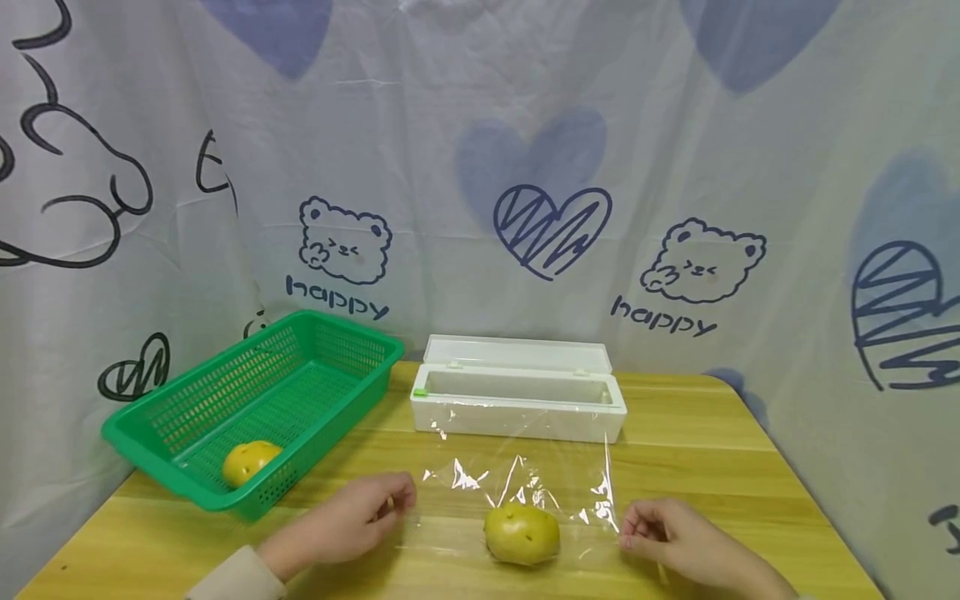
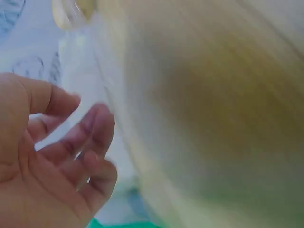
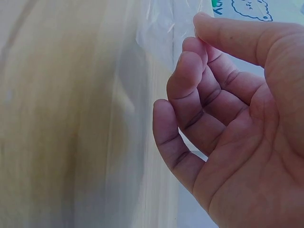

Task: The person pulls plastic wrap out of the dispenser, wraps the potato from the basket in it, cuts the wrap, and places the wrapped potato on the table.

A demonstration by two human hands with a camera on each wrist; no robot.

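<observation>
Pinching clear film (image 1: 525, 479): right fingers (image 3: 185, 71) | left fingers (image 2: 102, 130): parted, empty | film's edge: indistinct near potato (image 1: 522, 535)

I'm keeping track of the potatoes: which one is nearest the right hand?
The potato outside the green basket, between the left hand and the right hand; the other potato lies inside that basket.

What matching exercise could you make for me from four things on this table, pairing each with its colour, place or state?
Column one:
1. basket
2. box
3. film
4. front potato

Column two:
A. transparent
B. white, lid open
C. yellowish, between left hand and right hand
D. green, at the table's left

Pairs: 1-D, 2-B, 3-A, 4-C
</observation>
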